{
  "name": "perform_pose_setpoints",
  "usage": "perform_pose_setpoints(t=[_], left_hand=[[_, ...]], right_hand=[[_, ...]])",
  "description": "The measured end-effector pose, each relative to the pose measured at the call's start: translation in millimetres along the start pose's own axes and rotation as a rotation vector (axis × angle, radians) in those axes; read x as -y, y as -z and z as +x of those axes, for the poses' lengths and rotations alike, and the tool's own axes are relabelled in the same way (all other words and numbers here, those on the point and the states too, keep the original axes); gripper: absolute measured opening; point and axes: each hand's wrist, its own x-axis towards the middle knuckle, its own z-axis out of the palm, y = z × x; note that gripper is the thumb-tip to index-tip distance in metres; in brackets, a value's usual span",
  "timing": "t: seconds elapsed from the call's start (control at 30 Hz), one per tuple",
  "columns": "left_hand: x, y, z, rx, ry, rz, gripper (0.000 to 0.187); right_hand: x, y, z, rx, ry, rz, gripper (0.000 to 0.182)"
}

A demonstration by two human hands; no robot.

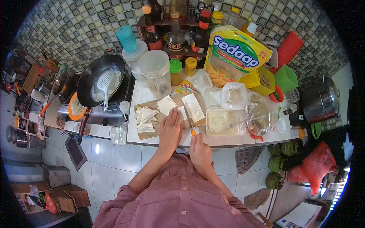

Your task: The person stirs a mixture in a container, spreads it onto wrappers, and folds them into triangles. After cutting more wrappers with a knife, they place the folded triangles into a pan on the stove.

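Note:
My right hand (200, 152) is closed around the orange handle of a knife (194, 132), its blade pointing away from me. Beside the blade, my left hand (171, 131) lies flat with fingers outstretched, the tips on a pale sheet of dough wrapper (181, 113). Under these is a wooden cutting board (153, 103). A loose pile of cut wrappers (145, 119) covers its left side. Squarish wrappers (166, 105) sit near the back edge, and a longer rectangular stack (193, 107) lies right of the blade.
A black wok (85, 81) holding a white slotted spatula (107, 84) sits on the stove at left. Right of the board stand a tub of pale paste (226, 123) and a plastic bag (233, 95). Jars, including a tall clear one (156, 74), and sauce bottles line the back.

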Motion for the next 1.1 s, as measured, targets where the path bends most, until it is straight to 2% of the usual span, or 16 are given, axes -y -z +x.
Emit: perform_pose_setpoints(t=[0.17,0.27,0.37,0.53,0.63,0.7,1.1], left_hand=[[3,-5,-3,0.013,-0.018,0.050,0.037],[-1,-7,1,0.009,0.035,0.028,0.040],[-2,-13,6,-0.048,0.044,0.017,0.041],[-5,-15,2,0.013,0.044,0.170,0.046],[-2,-20,1,0.003,0.051,0.145,0.046],[-2,-21,1,0.001,0.052,0.149,0.045],[-2,-20,9,0.021,0.066,0.172,0.046]], right_hand=[[4,-8,2,0.003,0.001,-0.083,0.022],[6,-7,2,0.001,-0.004,-0.115,0.022],[6,-9,1,-0.002,-0.002,-0.116,0.022],[5,-9,-6,-0.022,0.002,-0.105,0.022],[11,-4,-4,0.012,-0.013,-0.181,0.021],[16,0,0,0.124,-0.088,-0.128,0.022],[29,-6,35,0.096,-0.070,-0.153,0.025]])
